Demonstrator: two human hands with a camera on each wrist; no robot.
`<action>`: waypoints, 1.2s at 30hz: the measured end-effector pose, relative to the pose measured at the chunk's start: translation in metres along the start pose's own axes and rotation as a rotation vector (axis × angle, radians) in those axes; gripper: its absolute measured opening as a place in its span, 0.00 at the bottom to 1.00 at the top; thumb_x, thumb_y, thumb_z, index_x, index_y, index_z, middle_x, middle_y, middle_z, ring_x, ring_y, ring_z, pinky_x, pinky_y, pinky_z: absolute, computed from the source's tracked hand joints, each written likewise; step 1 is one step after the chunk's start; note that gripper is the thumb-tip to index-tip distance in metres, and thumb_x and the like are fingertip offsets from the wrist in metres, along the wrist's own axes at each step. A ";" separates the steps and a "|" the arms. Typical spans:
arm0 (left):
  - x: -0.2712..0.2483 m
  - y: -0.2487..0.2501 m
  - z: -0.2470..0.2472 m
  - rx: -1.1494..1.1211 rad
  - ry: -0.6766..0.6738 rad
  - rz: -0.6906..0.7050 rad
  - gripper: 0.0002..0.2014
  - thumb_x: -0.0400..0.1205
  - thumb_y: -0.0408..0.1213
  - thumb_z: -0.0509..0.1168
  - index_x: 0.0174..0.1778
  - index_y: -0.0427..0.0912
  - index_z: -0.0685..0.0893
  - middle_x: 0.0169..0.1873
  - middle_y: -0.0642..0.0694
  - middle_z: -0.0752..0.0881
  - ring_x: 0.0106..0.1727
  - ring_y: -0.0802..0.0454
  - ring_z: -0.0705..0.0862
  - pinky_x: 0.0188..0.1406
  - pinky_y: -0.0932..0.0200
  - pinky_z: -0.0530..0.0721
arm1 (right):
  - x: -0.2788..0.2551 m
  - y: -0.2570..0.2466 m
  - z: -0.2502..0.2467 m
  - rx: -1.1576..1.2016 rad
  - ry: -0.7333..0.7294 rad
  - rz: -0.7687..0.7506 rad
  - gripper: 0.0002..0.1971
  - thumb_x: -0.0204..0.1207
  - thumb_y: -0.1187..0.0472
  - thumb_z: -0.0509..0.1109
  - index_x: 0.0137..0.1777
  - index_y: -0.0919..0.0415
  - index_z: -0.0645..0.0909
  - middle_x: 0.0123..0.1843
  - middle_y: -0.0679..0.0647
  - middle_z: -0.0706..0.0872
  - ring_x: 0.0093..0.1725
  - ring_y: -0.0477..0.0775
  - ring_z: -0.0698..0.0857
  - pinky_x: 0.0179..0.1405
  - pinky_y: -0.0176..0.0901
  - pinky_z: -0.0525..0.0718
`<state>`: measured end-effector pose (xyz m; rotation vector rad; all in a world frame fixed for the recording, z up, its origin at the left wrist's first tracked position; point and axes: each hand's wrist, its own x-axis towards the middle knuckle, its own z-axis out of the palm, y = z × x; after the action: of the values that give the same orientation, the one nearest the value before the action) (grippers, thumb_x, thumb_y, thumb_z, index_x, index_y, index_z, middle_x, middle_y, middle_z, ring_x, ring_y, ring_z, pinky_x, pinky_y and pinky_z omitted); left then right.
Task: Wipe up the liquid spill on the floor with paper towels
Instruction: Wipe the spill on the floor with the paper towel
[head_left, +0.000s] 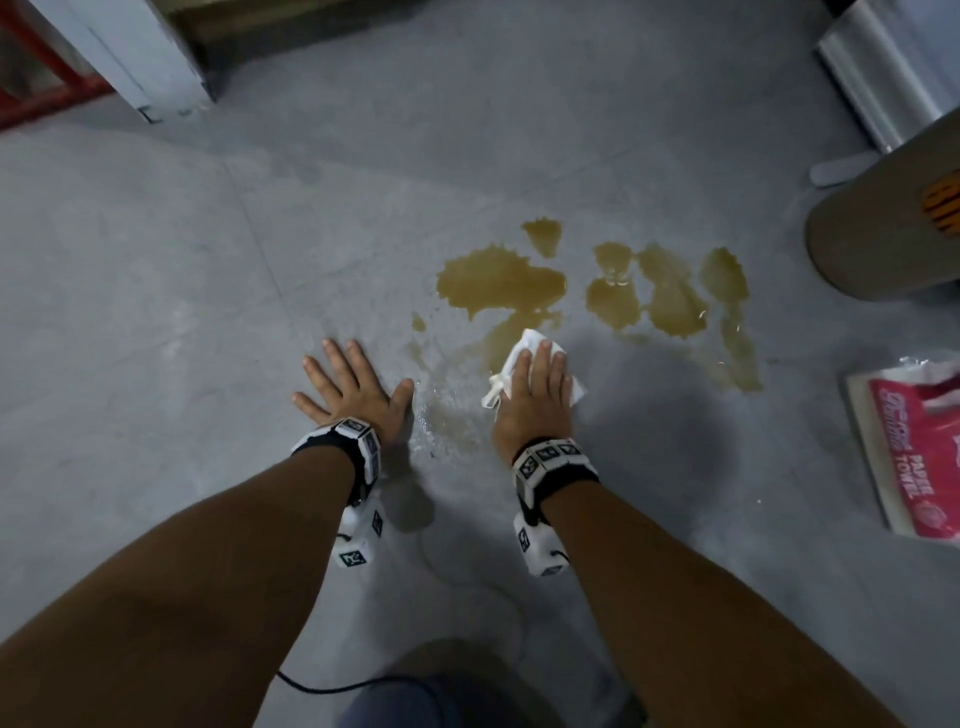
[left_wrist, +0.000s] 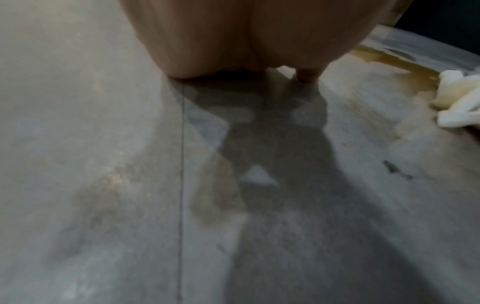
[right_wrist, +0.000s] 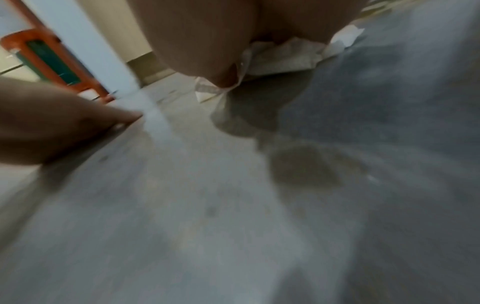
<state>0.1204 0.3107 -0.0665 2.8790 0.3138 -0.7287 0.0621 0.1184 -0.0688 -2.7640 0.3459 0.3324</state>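
Note:
A brown liquid spill (head_left: 501, 283) lies in several puddles on the grey floor (head_left: 156, 260), with a thin wet smear (head_left: 447, 415) nearer to me. My right hand (head_left: 535, 389) presses flat, fingers straight, on a crumpled white paper towel (head_left: 530, 340) at the spill's near edge. The towel (right_wrist: 280, 57) bunches under the palm in the right wrist view and shows as a white wad (left_wrist: 459, 98) at the right edge of the left wrist view. My left hand (head_left: 345, 387) rests flat on the dry floor to the left, fingers spread, holding nothing.
A red and white paper towel pack (head_left: 904, 452) lies on the floor at the right. A brown cardboard drum (head_left: 893, 218) and a roll of clear film (head_left: 893, 78) stand at the back right. A pale post (head_left: 135, 57) and red frame (head_left: 47, 93) stand back left.

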 end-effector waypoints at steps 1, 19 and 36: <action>0.000 0.000 0.000 -0.003 0.001 -0.001 0.46 0.82 0.67 0.49 0.87 0.45 0.38 0.86 0.41 0.35 0.85 0.33 0.34 0.78 0.21 0.40 | -0.009 -0.003 0.002 -0.008 -0.023 -0.042 0.36 0.77 0.57 0.62 0.83 0.69 0.55 0.85 0.69 0.50 0.83 0.72 0.48 0.82 0.65 0.48; 0.000 0.000 -0.003 -0.008 -0.017 0.011 0.45 0.83 0.67 0.48 0.87 0.46 0.34 0.85 0.42 0.30 0.84 0.34 0.30 0.79 0.22 0.37 | -0.047 0.025 0.004 -0.088 -0.068 -0.241 0.37 0.77 0.49 0.59 0.82 0.66 0.58 0.85 0.67 0.54 0.83 0.69 0.53 0.79 0.64 0.57; -0.001 0.002 -0.006 0.004 -0.006 -0.015 0.40 0.86 0.60 0.48 0.87 0.47 0.35 0.85 0.42 0.30 0.84 0.35 0.29 0.78 0.25 0.35 | -0.024 0.024 -0.007 -0.179 -0.053 -0.252 0.40 0.73 0.50 0.64 0.83 0.67 0.58 0.84 0.67 0.57 0.83 0.70 0.56 0.79 0.66 0.60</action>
<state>0.1227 0.3099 -0.0608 2.8808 0.3340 -0.7406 0.0345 0.0989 -0.0630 -2.9226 -0.0489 0.3874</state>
